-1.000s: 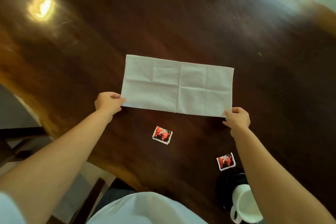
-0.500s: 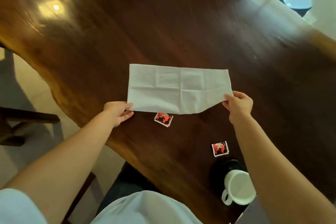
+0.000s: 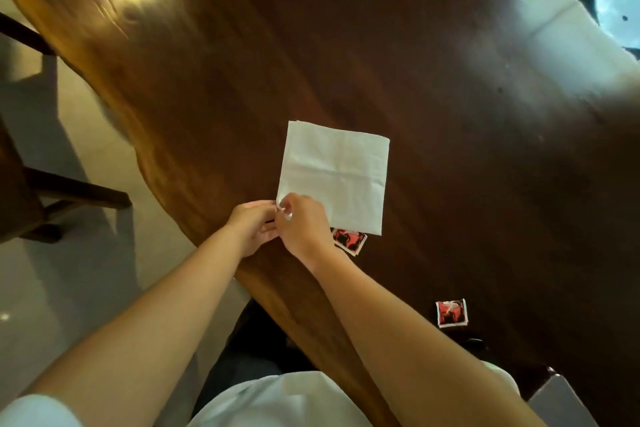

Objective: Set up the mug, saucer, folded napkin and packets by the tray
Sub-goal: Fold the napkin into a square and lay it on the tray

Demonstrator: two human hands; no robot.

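Head view: both hands, left (image 3: 252, 224) and right (image 3: 302, 222), pinch near-left corner of square napkin (image 3: 335, 173) on tabletop (image 3: 415, 62); packet (image 3: 349, 241) half under napkin's near edge.

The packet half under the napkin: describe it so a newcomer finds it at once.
On the dark wooden table lies a white napkin, folded square. Both hands meet at its near-left corner. The packet peeks from under the napkin's near edge; the other red packet lies fully exposed, nearer the person.
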